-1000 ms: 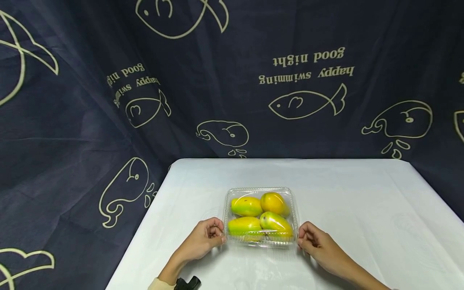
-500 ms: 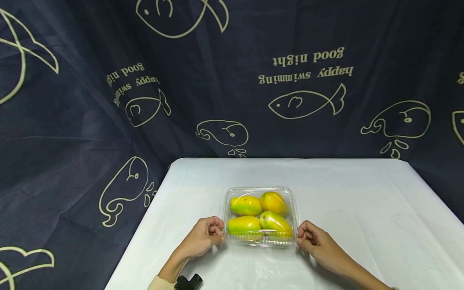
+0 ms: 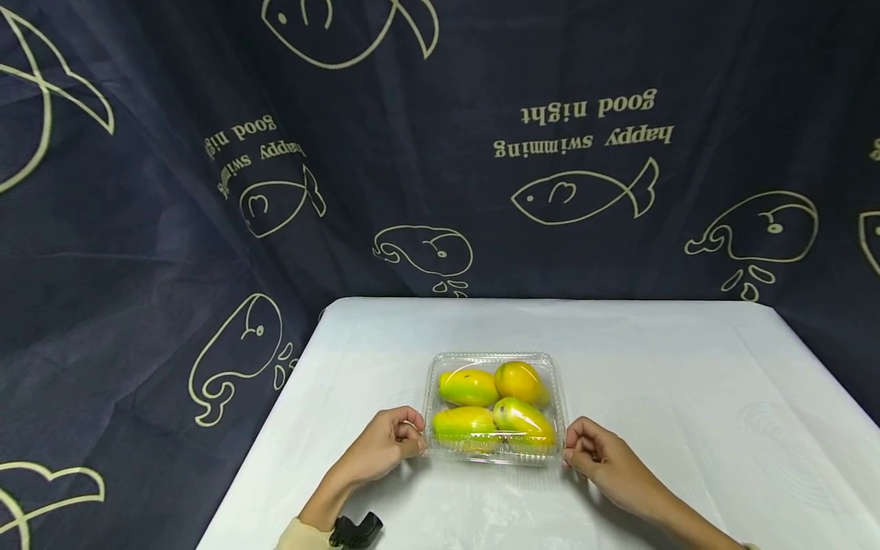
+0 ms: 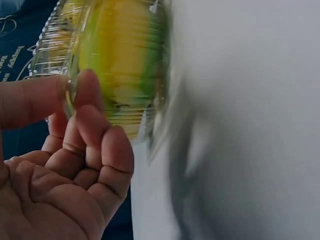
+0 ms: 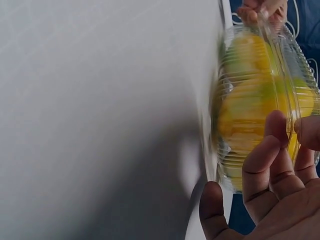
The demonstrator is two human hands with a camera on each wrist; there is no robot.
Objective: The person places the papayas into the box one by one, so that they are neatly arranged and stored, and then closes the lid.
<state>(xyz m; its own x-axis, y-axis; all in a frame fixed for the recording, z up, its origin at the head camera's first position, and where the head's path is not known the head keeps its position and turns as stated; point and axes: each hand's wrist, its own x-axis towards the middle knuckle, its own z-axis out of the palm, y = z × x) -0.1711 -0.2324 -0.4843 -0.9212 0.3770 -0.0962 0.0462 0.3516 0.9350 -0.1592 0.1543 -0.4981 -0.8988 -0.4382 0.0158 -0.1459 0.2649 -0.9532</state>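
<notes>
A clear plastic clamshell box (image 3: pixel 491 461) sits on the white table with its lid down. Inside lie several yellow-green mangoes (image 3: pixel 466 425), seen through the ribbed walls. At its front left corner my left hand (image 3: pixel 383 445) pinches the rim. In the left wrist view, that rim passes between the thumb and index finger, with the other fingers curled below. My right hand (image 3: pixel 608 462) pinches the rim at the front right corner. The right wrist view shows the right thumb and a fingertip (image 5: pixel 276 125) on the rim, the little finger held apart.
The white-covered table (image 3: pixel 687 367) extends behind the box and to both sides. A dark blue curtain (image 3: pixel 584 260) with fish and whale drawings hangs at the back and left. A black device (image 3: pixel 356 531) is strapped at my left wrist.
</notes>
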